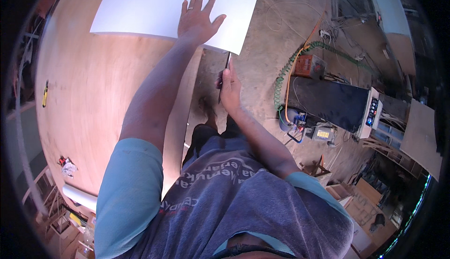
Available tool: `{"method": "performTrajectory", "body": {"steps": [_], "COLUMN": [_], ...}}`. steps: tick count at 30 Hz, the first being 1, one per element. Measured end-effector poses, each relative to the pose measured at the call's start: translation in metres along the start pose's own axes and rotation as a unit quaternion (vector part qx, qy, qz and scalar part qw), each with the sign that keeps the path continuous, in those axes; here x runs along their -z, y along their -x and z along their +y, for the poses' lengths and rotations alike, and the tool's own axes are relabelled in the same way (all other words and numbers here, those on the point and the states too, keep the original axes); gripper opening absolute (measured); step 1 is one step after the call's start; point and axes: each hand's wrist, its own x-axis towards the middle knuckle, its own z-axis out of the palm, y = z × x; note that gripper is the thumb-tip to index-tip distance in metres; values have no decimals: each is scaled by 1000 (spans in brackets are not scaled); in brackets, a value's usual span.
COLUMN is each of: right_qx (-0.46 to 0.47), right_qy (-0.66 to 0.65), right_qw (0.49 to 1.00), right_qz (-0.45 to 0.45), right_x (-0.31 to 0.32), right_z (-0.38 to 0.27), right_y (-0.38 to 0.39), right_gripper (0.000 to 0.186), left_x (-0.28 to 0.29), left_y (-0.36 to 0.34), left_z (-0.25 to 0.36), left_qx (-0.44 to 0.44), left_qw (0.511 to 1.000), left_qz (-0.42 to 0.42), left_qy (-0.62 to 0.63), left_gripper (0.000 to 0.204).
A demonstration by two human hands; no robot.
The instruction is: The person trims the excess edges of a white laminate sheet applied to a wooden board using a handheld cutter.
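My left hand (198,23) lies flat with fingers spread on a smooth white panel (140,8), near its close edge. A ring shows on one finger. Just below the panel's near right corner, my right hand (229,89) is closed around a slim, dark, blade-like tool (228,62). The tool's upper end meets the panel's edge at that corner; whether it is a cutter or a file I cannot make out. The panel rests on a pale wooden worktop (112,76) and reaches past its right side.
On the worktop's left lies a yellow cutter knife (45,94), with a small red-and-black object (62,160) nearer me. A white roll (79,197) sits at its near end. Right of me are a coiled green hose (279,83), a red crate (309,66) and a dark-topped cabinet (328,100).
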Motion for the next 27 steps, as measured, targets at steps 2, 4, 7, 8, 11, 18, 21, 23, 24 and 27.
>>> {"method": "performTrajectory", "body": {"steps": [2, 4, 7, 8, 11, 18, 21, 23, 24, 27], "right_qx": [64, 83, 82, 81, 68, 96, 75, 75, 76, 115], "right_qy": [54, 61, 61, 66, 69, 84, 91, 79, 74, 121], "right_qw": [996, 994, 994, 993, 994, 988, 989, 989, 989, 980], "right_qz": [31, 38, 42, 45, 47, 85, 86, 99, 103, 106], "right_x": [-2, -5, -9, -10, -14, -22, -19, -20, -20, -16], "right_z": [7, 3, -2, -4, -6, -14, -18, -18, -22, -31], "right_y": [-3, -3, -3, -3, -2, -10, -17, -23, -26, -37], "right_gripper": [58, 57, 58, 58, 58, 55, 53, 52, 51, 45], "left_x": [-1, 0, -1, 0, 2, 5, 6, 6, 6, 5], "left_y": [0, 1, 1, 1, 2, 2, 1, 0, 0, 0], "left_z": [-1, -1, -1, -2, 0, 0, 2, 3, 2, -1], "left_qx": [-5, -10, -19, -18, -18, -12, -12, -7, 1, -3], "left_qw": [1000, 1000, 1000, 999, 999, 1000, 1000, 1000, 999, 1000], "left_qz": [3, 4, 19, 26, 31, 20, 14, -10, -34, -22], "left_qy": [-4, -9, -1, 7, 14, 9, 6, 0, -7, -4], "left_gripper": [75, 75, 74, 73, 72, 73, 73, 75, 77, 76]}}
